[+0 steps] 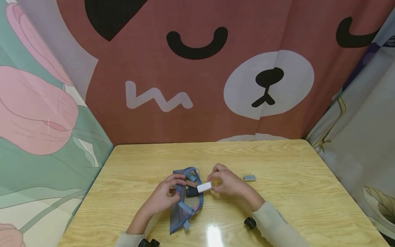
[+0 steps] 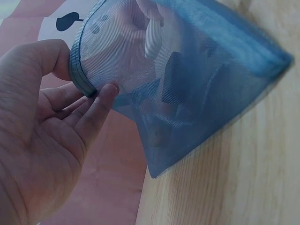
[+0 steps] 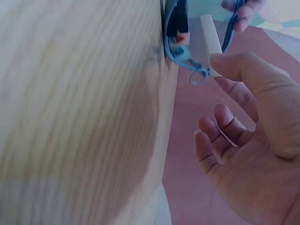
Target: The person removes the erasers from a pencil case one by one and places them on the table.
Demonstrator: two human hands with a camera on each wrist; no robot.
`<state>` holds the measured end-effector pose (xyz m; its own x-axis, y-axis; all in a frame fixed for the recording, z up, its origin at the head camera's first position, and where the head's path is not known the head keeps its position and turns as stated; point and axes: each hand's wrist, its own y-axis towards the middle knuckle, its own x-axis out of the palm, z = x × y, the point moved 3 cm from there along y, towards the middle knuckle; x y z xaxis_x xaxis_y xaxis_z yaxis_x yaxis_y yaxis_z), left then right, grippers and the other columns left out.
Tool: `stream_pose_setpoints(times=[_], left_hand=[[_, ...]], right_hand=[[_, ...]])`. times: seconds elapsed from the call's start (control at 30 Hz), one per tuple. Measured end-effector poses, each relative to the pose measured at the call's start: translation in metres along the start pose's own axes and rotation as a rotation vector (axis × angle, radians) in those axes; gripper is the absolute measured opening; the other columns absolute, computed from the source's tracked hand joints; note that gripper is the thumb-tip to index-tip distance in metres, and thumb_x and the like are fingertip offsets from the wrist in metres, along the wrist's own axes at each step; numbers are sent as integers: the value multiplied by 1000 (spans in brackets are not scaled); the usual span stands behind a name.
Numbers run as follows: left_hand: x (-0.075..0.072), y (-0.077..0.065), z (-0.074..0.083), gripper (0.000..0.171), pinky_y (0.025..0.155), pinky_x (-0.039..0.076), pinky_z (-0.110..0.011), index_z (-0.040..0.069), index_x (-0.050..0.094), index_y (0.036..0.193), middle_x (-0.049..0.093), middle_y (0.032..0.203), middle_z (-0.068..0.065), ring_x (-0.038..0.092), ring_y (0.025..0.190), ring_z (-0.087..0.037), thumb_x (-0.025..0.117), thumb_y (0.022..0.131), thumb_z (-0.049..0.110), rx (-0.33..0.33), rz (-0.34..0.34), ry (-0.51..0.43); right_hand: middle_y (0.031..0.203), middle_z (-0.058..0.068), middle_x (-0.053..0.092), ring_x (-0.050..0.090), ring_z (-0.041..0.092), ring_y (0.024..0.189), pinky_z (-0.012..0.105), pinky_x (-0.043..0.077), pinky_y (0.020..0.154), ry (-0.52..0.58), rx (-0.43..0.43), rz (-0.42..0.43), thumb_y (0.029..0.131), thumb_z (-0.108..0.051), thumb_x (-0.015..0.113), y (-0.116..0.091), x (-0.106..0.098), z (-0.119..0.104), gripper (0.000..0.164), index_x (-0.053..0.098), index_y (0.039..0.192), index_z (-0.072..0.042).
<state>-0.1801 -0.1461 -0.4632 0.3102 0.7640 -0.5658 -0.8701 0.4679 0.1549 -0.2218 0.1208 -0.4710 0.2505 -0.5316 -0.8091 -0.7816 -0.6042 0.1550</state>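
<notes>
My left hand (image 1: 165,194) pinches the zipped rim of a blue mesh pouch (image 2: 201,108), fingers and thumb on either side of the edge. The pouch lies on the table with its mouth spread towards the right. Between thumb and fingers, my right hand (image 1: 226,181) holds one end of a white rectangular bar (image 1: 204,187). The bar's other end reaches over the pouch's mouth, also seen in the right wrist view. Inside the pouch show a dark block (image 1: 192,191), a brown piece (image 1: 191,184) and a light-blue piece (image 1: 191,177).
A small grey-blue block (image 1: 249,178) lies on the wooden table (image 1: 148,157) to the right of my right hand. Behind the table hangs a curtain (image 1: 203,120) with a bear print. Flowered cloth (image 1: 37,120) covers the left side.
</notes>
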Motion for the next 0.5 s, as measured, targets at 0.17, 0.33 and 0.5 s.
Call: stream_pose_setpoints(times=[0.17,0.33,0.5], left_hand=[[0,0,-1,37,88,57,-35,3,69,119,52,145,-9,56,124,-24,61,83,-3,2,-3,-6],[0,0,-1,37,88,57,-34,5,69,119,52,145,-9,56,124,-24,62,84,-3,5,-1,-1],[0,0,1,37,89,57,-33,5,69,118,52,145,-10,56,124,-25,62,83,-3,11,2,2]], right_hand=[[104,1,51,48,18,97,34,47,84,-14,-7,28,84,-14,81,-4,-8,8,18,75,101,-17],[103,0,50,48,16,97,36,48,86,-22,-1,41,84,-13,81,-8,-14,14,19,75,102,-17],[104,-1,50,50,19,98,39,48,86,-25,3,55,84,-12,80,-11,-19,19,20,75,103,-17]])
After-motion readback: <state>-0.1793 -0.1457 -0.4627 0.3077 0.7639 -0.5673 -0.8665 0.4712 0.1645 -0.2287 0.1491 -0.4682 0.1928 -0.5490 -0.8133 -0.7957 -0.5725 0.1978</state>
